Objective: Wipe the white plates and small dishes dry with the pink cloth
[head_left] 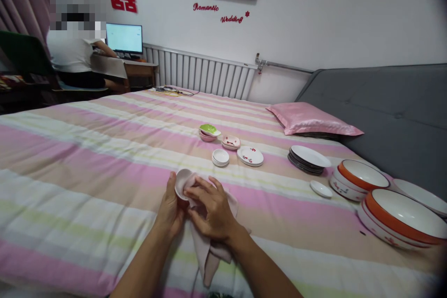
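My left hand [172, 212] grips a small white bowl [181, 180] by its side, above the striped bedspread. In my right hand [211, 207] is a pale pink cloth [206, 260], its fingers pressing part of it against the bowl's rim and inside. The rest of the cloth hangs down below both hands. Just beyond them sit a stack of small white dishes [220, 156], a stack of pink dishes [231, 141], a green leaf-shaped dish [209, 129] on a pink one, and white plates with red flowers [250, 154].
To the right lie a stack of plates [309, 156], a small white dish [320, 189] and large orange-rimmed bowls [405, 214]. A pink pillow [312, 118] rests near the grey headboard [380, 102]. Cables [176, 91] lie at the far edge. A person [71, 51] sits at a desk, back left.
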The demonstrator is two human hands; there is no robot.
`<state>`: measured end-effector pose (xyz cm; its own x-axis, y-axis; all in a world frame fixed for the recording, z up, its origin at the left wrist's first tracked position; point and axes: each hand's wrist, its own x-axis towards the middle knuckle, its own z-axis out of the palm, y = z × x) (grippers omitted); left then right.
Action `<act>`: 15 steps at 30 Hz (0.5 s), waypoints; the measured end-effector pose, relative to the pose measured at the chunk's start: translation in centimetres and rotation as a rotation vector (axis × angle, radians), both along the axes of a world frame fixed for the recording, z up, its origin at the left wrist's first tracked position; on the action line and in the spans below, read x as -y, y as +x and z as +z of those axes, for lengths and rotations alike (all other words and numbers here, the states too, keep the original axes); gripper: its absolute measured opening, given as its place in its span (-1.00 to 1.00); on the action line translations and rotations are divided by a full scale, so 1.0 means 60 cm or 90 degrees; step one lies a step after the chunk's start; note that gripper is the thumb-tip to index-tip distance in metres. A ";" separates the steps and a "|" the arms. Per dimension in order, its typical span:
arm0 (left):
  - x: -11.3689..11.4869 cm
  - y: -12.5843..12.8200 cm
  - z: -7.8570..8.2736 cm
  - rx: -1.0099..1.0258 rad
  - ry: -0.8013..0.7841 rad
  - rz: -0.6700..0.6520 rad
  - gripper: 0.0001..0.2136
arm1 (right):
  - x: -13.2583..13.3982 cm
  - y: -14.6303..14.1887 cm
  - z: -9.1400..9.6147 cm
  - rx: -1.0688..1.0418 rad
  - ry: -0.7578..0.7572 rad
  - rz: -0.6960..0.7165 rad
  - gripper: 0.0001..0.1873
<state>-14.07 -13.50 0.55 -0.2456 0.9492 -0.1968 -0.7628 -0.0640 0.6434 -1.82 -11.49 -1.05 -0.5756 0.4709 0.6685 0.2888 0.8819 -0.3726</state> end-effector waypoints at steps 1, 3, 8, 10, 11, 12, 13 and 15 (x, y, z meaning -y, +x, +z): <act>0.000 -0.001 0.001 0.003 0.003 0.009 -0.66 | 0.000 0.000 0.001 0.007 0.000 -0.007 -0.53; 0.000 -0.002 0.003 0.007 0.011 0.025 -0.68 | 0.000 0.000 0.002 0.020 -0.001 -0.022 -0.51; 0.004 -0.003 0.007 0.001 0.006 0.019 -0.70 | -0.002 -0.002 -0.004 0.047 0.008 -0.058 -0.37; 0.005 -0.002 0.007 -0.013 -0.013 0.011 -0.69 | -0.003 -0.002 -0.007 0.059 0.010 -0.060 -0.29; 0.006 -0.001 0.006 -0.021 -0.022 0.005 -0.69 | -0.003 -0.003 -0.009 0.065 0.008 -0.058 -0.25; 0.006 0.001 0.006 -0.028 -0.028 0.000 -0.69 | -0.003 -0.003 -0.010 0.069 0.006 -0.054 -0.22; 0.005 0.002 0.005 -0.033 -0.033 -0.004 -0.69 | -0.003 -0.003 -0.010 0.073 0.003 -0.048 -0.20; 0.004 0.007 0.005 -0.039 -0.042 -0.012 -0.70 | -0.003 -0.003 -0.010 0.081 0.001 -0.036 -0.17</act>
